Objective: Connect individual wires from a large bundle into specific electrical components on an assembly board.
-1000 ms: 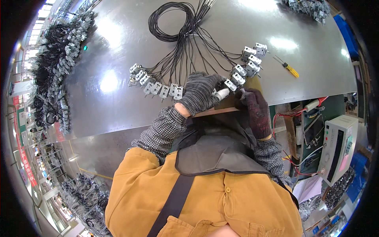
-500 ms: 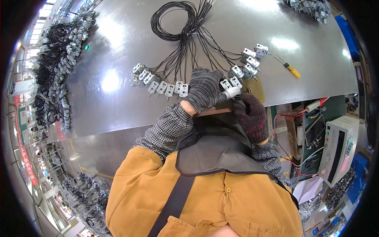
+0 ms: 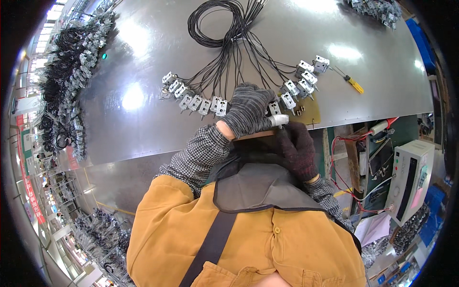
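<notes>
My left hand (image 3: 251,107), in a grey striped glove with white tape round the thumb, closes on a small silver box-shaped control (image 3: 274,109) at the table's near edge. Just below that taped thumb is my right hand (image 3: 299,147), in a dark red and black glove. Its fingers are curled and pressed together; whatever they hold is hidden. More silver controls with short shafts, such as this one (image 3: 205,106), curve out to the left, and others (image 3: 305,87) to the right. Black leads (image 3: 224,62) run from them into a coiled bundle (image 3: 191,28).
A yellowish board (image 3: 311,111) lies at the table edge beside my hands. To its right rests a yellow-handled screwdriver (image 3: 354,84). A white instrument box (image 3: 410,177) with red leads (image 3: 337,167) stands at the right. A large heap of similar parts (image 3: 71,81) lines the left edge.
The controls on the right have shifted slightly right, and one has come apart from the control by my left thumb. My right hand has moved a little down and left, showing more of the board.
</notes>
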A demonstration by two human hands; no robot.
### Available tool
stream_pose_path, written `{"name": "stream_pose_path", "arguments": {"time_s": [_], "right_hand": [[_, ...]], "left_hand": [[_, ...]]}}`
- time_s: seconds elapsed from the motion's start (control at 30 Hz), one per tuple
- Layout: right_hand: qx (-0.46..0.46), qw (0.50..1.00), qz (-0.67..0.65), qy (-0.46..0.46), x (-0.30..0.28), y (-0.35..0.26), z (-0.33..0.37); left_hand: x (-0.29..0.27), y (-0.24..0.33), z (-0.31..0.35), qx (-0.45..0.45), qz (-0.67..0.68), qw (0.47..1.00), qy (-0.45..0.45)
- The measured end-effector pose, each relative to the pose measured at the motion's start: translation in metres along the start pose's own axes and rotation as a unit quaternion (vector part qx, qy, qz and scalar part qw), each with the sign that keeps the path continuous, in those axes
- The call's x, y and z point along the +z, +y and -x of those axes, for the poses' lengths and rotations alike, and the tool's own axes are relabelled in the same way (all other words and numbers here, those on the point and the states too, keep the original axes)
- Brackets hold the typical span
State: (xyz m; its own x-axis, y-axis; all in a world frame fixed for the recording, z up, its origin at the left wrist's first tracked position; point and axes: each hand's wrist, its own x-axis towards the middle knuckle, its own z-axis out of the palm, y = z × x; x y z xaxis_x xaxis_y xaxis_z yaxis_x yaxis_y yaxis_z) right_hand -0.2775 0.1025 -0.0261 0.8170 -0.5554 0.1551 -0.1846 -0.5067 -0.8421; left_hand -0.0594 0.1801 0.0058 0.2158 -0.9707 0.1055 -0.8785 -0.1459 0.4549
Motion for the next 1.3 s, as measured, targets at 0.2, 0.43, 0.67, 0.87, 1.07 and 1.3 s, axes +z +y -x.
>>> {"name": "stream_pose_path", "arguments": {"time_s": [0.2,0.43,0.67,0.87,1.07,1.3], "right_hand": [[0.404,0.689,-0.592,-0.106,-0.025,-0.018,-0.013],[0.160,0.977,-0.140,-0.016,-0.004,0.010,0.002],[0.099,0.995,-0.028,0.008,-0.009,-0.020,-0.014],[0.342,0.835,-0.428,-0.044,0.010,0.052,0.021],[0.270,0.821,-0.494,-0.097,-0.011,0.013,0.001],[0.106,0.953,-0.279,-0.045,-0.015,0.053,-0.024]], "left_hand": [[0.007,0.006,0.002,-0.034,0.014,0.999,0.035],[0.002,0.013,-0.003,-0.057,0.024,0.998,0.013],[0.008,0.010,-0.001,-0.060,0.015,0.998,0.020],[0.013,0.009,-0.001,-0.095,0.095,0.990,0.046],[-0.007,0.004,0.019,-0.064,0.003,0.998,0.016],[0.000,-0.001,0.010,-0.145,0.189,0.971,-0.035]]}}
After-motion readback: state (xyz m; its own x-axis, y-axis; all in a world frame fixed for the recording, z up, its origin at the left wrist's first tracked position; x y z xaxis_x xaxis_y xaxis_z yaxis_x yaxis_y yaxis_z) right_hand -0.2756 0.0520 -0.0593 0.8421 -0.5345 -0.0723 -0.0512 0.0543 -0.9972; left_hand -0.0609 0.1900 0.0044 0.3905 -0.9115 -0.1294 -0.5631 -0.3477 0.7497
